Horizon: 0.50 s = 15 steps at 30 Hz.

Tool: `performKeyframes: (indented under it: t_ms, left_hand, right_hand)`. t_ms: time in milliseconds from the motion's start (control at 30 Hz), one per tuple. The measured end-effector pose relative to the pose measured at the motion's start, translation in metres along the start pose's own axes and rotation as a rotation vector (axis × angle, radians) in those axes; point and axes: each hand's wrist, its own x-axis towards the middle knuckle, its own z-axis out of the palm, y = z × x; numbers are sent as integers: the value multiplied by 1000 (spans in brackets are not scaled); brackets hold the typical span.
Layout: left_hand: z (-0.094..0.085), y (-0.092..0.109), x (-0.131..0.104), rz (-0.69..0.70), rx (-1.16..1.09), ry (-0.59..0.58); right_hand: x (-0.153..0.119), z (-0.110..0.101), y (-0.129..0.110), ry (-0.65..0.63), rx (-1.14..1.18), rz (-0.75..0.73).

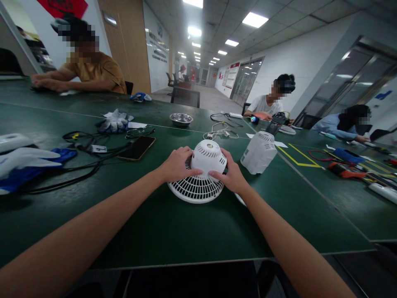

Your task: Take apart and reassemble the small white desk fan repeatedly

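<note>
A white fan head (209, 159) lies on the green table, its round slatted grille (198, 190) downward and its vented motor housing up. My left hand (179, 165) grips the housing from the left, thumb across the front. From the right, my right hand (231, 171) holds the same housing, its thumb almost meeting the left one. To the right stands a white plastic housing (259, 153) with vents on top, apart from my hands. Part of a white curved piece (240, 200) shows beneath my right forearm.
A metal bowl (181, 119) and a white cable (221, 133) lie beyond the fan. On the left are a phone (137, 148), black cables (89, 161) and blue-white gloves (34, 163). A multimeter (345, 170) lies right. Several people sit around the tables.
</note>
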Motion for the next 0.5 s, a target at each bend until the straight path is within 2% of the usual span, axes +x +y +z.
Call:
performKeyframes:
  t_ms: [500]
  left_hand:
    - [-2,-4,-1,56,153,-51]
  right_hand:
    - [1,2,2,2,-19,-72]
